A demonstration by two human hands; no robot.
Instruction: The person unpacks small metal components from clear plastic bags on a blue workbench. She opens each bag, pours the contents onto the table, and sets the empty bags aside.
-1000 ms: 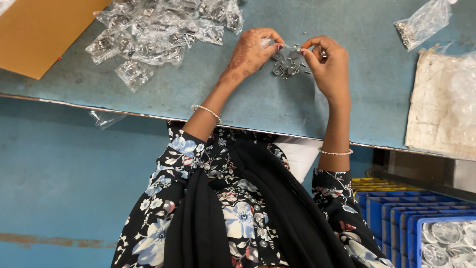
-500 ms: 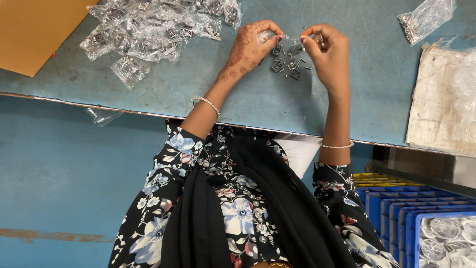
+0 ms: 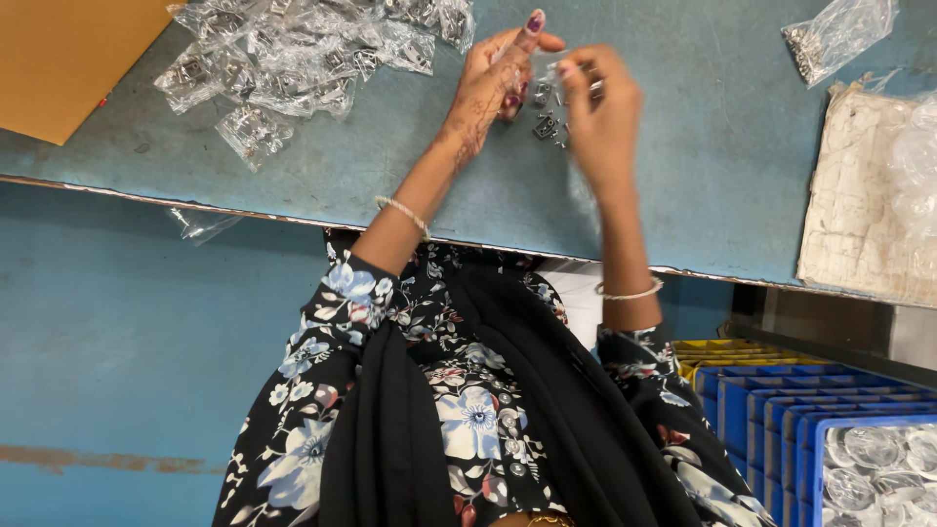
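My left hand (image 3: 498, 83) and my right hand (image 3: 603, 117) are raised close together above the blue-grey table (image 3: 410, 181). Between them they pinch a small clear plastic bag (image 3: 543, 76), and small grey metal parts (image 3: 545, 125) show just below the fingers. The right hand is blurred, so its exact hold is hard to read. Both wrists wear thin bracelets.
A heap of clear bags with metal parts (image 3: 293, 59) lies at the table's upper left beside a brown cardboard sheet (image 3: 68, 59). Another filled bag (image 3: 839, 34) and a worn white board (image 3: 869, 205) sit at right. Blue bins (image 3: 830, 439) stand lower right.
Both hands have drawn closer together and lifted slightly with the small bag. The view has shifted a little, so the table sits lower in frame.
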